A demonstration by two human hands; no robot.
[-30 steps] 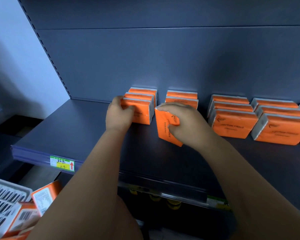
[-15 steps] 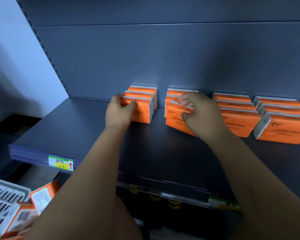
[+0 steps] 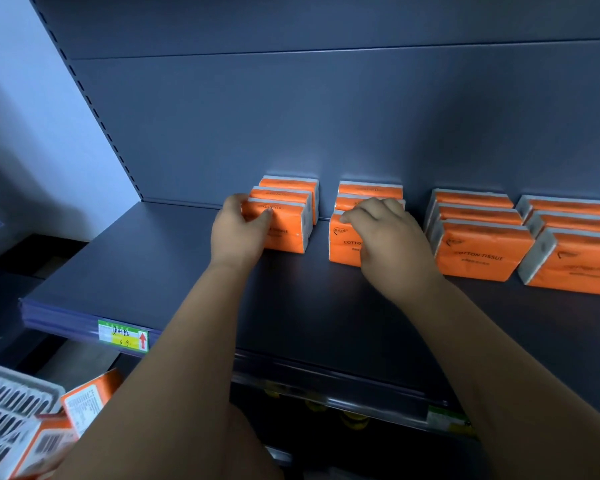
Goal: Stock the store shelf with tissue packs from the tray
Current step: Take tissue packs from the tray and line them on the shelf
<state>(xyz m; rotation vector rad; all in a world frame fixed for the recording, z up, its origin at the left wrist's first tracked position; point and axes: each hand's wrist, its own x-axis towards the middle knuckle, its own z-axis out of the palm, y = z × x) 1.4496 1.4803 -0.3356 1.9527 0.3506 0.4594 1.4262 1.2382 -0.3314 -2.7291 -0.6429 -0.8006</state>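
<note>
Orange tissue packs stand in rows on the dark shelf (image 3: 174,282). My left hand (image 3: 238,233) grips the left end of the front pack of the leftmost row (image 3: 288,230). My right hand (image 3: 387,237) lies over the top of the front pack of the second row (image 3: 343,244), which stands upright against the packs behind it. Two more rows (image 3: 482,251) stand to the right. At the bottom left, the white slotted tray (image 3: 11,403) holds more orange packs (image 3: 87,400).
The shelf's grey back panel (image 3: 326,126) rises right behind the rows. A yellow-green price tag (image 3: 123,336) sits on the shelf's front rail. A lower shelf with yellow-capped items (image 3: 350,419) shows beneath. A pale wall (image 3: 21,98) stands at the left.
My right hand carried a tilted pack from in front of the shelf back into the second row and set it upright there. My left hand stayed on the leftmost front pack.
</note>
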